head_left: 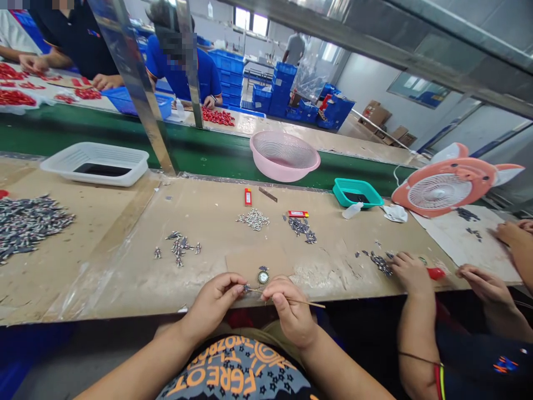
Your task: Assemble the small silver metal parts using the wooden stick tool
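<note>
My left hand pinches a small dark grey figure part just above the near edge of the table. In my right hand is a thin wooden stick, its tip meeting the small part. A bottle cap with pale contents lies just beyond my fingers, and another small dark piece sits behind it. Farther off are a heap of small silvery parts, a heap of dark grey parts and, to the left, a group of assembled little figures.
Behind the heaps stand a pink basket, a white tray, a teal basket and a pig-shaped fan. A co-worker's hand handles parts at my right. A metal post rises at the left.
</note>
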Motion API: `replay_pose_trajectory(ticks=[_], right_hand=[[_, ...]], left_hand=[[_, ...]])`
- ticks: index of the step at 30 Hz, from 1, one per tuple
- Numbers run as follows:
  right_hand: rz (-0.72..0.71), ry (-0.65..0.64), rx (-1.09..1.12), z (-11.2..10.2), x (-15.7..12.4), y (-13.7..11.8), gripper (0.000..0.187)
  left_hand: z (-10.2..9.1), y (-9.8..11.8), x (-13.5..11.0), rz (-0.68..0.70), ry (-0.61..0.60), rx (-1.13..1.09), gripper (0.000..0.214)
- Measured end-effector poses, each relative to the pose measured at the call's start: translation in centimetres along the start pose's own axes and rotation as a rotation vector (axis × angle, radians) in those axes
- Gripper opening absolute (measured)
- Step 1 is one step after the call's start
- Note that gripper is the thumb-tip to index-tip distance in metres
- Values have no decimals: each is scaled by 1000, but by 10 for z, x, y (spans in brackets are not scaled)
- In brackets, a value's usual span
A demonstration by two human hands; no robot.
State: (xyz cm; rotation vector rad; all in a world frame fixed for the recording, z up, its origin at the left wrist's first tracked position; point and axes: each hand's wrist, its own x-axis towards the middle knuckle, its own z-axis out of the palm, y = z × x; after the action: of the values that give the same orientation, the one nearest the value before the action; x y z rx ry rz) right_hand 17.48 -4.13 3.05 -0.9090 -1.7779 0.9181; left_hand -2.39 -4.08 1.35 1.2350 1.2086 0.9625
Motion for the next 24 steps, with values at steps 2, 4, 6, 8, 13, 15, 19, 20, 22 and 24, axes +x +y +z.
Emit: replay_pose_trajectory(ticks=[2,4,6,8,13,15,19,20,22,24], right_hand=[[8,0,-19,3,2,1,25],[10,0,-31,4,3,2,24],[2,-1,-43,5,3,2,23],[-3,-7,-56,4,3,1,22],[-9,-34,-85,2,4,-4,21],[-18,-35,-94,2,3,-5,21],[-47,-49,-113,2,3,-6,20],[-51,-50,-118,2,3,-7,20],[-59,-50,-125,2,3,-7,20],[-68,-57,-129,2,3,-7,20]], left_hand=[[0,0,0,1,5,-12,19],[-1,-1,0,2,8,-20,19],[-1,-2,0,1,5,-27,18],[-1,-3,0,-5,-3,-34,18],[-1,-5,1,-12,-7,-26,18],[-2,-5,1,-5,-7,-12,18],[-2,-6,1,-7,-8,-30,17],[-2,-6,1,-10,-9,-36,17],[-2,-6,0,-13,-10,-39,17],[-2,-5,0,-17,-8,-45,16]])
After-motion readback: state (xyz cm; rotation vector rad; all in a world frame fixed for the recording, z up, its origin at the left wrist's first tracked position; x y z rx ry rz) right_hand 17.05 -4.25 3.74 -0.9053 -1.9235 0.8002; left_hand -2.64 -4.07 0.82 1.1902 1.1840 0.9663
